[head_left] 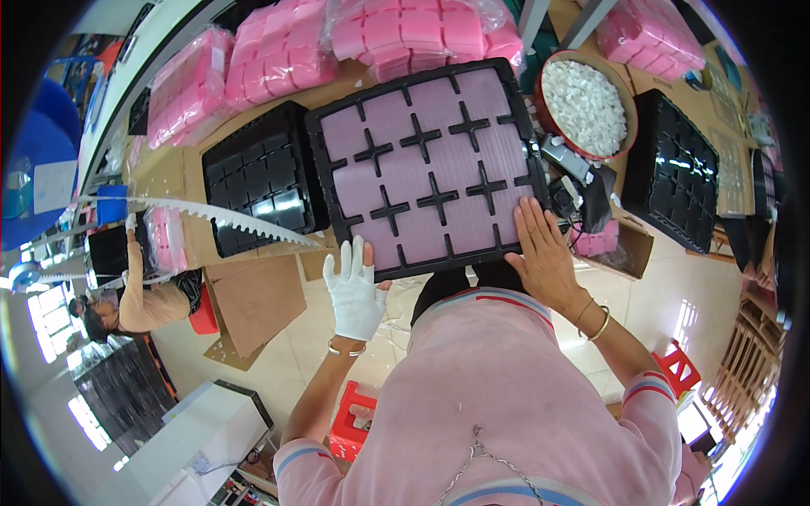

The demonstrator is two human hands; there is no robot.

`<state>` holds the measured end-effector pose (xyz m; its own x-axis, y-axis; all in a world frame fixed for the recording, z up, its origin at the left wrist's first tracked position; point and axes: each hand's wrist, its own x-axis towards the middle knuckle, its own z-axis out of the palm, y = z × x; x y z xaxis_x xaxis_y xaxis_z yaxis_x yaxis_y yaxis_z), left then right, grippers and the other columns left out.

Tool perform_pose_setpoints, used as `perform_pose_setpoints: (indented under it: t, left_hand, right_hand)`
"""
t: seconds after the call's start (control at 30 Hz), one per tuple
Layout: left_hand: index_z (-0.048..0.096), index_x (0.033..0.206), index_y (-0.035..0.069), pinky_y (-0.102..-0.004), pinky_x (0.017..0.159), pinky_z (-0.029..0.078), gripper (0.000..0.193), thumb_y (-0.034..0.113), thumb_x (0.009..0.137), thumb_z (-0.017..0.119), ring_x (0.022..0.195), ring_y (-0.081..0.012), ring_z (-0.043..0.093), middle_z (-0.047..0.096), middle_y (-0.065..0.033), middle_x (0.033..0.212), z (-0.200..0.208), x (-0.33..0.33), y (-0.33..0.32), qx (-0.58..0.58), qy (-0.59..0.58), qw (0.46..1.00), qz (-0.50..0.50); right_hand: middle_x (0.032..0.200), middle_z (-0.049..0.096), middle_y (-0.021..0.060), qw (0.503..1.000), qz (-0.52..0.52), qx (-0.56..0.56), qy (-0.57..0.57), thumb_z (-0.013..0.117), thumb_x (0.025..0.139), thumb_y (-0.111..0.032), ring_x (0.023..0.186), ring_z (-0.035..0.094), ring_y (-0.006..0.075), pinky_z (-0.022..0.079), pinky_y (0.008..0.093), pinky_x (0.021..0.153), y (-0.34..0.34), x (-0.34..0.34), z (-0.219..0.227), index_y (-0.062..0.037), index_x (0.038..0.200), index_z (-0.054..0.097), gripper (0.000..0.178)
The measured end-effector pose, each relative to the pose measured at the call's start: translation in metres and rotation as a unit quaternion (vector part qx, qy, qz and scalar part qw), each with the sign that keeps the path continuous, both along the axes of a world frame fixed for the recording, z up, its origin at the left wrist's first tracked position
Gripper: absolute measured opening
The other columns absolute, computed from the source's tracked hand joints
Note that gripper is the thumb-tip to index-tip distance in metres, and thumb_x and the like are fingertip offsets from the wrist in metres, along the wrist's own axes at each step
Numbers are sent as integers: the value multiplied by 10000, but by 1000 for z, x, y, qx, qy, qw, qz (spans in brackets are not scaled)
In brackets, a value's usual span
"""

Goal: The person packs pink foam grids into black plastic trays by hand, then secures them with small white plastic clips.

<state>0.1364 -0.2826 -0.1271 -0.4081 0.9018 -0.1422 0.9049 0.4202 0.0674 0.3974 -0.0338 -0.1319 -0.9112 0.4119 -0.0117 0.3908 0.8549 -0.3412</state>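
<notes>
Black gridded tray [437,200] with lilac inserts [456,166] lies just beyond both hands, long axis roughly left to right, right end angled slightly farther away. Bare right hand [545,255], fingers spread, overlaps the near-right corner most; gloved left hand [355,297], fingers extended, meets the near-left corner, contact unclear; neither grasps anything visibly.
</notes>
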Motion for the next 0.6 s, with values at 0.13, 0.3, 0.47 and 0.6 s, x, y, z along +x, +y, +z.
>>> perform_pose_setpoints:
  t: [0.13,0.3,0.47,0.6]
  left_hand:
    - [435,1518,-20,-573,1211,196,837,309,827,776,1474,-352,377,427,-186,1581,0,2,-2,-4,19,1000,1]
    - [470,1501,5,-581,1203,202,795,316,834,771,1471,-353,382,449,-185,1565,22,11,4,24,-1,1000,-1]
    - [482,1495,7,-591,1203,193,839,367,802,791,1470,-390,373,449,-188,1567,-11,4,-8,37,75,995,-52]
    - [452,1495,-18,-594,1206,185,923,404,764,824,1479,-417,353,420,-213,1578,18,26,14,86,-12,996,-8]
  right_hand:
    - [1624,313,260,997,14,64,-45,546,1008,-386,1549,246,365,173,476,1272,1,0,2,115,1526,327,753]
    - [1626,313,254,1000,5,3,15,591,980,-380,1549,239,380,180,510,1263,4,7,6,91,1542,318,782]
    - [1603,398,176,998,32,31,53,786,789,-136,1529,321,307,213,530,1256,9,16,-4,28,1516,413,834]
    - [1443,573,181,989,61,63,123,752,802,-119,1421,484,328,278,567,1225,12,23,2,38,1339,598,581]
